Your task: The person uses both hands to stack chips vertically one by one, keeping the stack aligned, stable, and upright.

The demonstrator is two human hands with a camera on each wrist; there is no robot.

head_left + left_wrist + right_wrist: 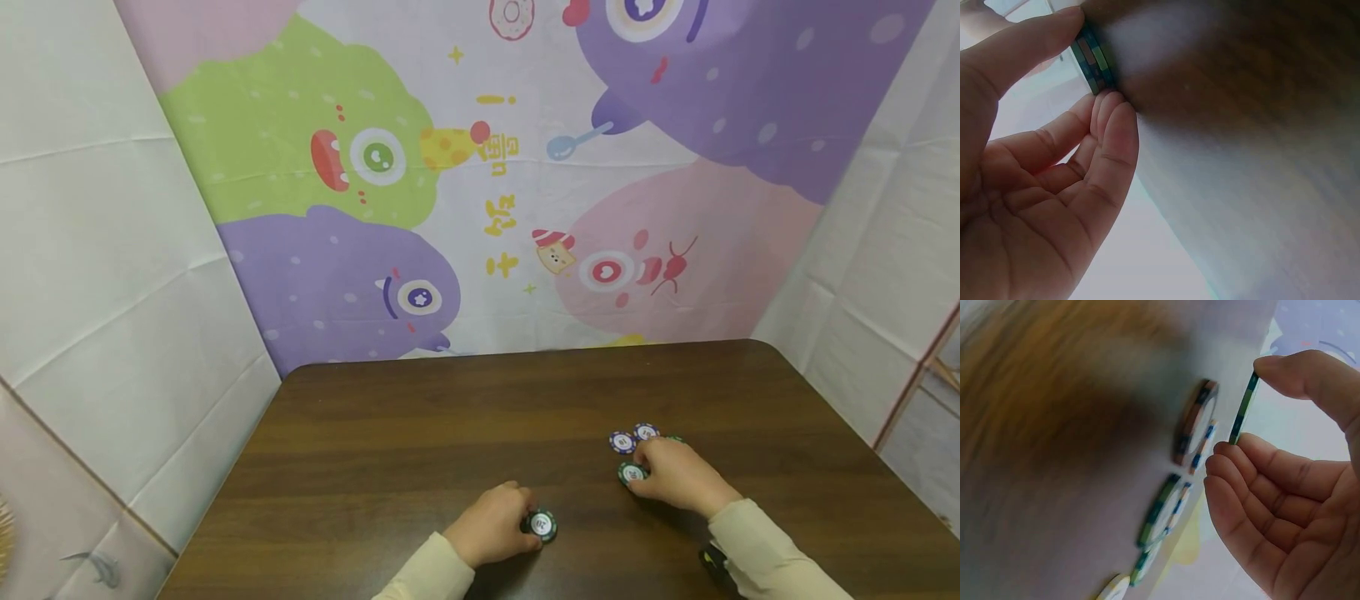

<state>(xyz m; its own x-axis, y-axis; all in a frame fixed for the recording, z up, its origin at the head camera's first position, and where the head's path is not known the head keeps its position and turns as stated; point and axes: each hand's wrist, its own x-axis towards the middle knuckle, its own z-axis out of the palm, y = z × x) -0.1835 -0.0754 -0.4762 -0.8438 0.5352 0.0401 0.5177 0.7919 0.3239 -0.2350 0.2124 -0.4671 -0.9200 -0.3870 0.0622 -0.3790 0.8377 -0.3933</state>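
At the front middle of the table, my left hand [493,525] holds green poker chips [542,525] between thumb and fingertips. In the left wrist view, the layered edge of these chips [1095,59] looks like a small stack, close to the wood. Farther right, my right hand [681,475] pinches a single green poker chip [632,474] by its edges. The right wrist view shows that chip [1244,409] edge-on, raised apart from the other chips. Two blue-and-white poker chips [622,442] lie just beyond the right hand. Another green chip [677,439] is mostly hidden behind it.
Several chips lie on the surface in the right wrist view, among them a brownish chip [1196,424], a green chip [1159,511] and a pale one [1114,589]. A brown wooden table [420,417] extends to a cartoon-printed cloth [525,317] at its back edge.
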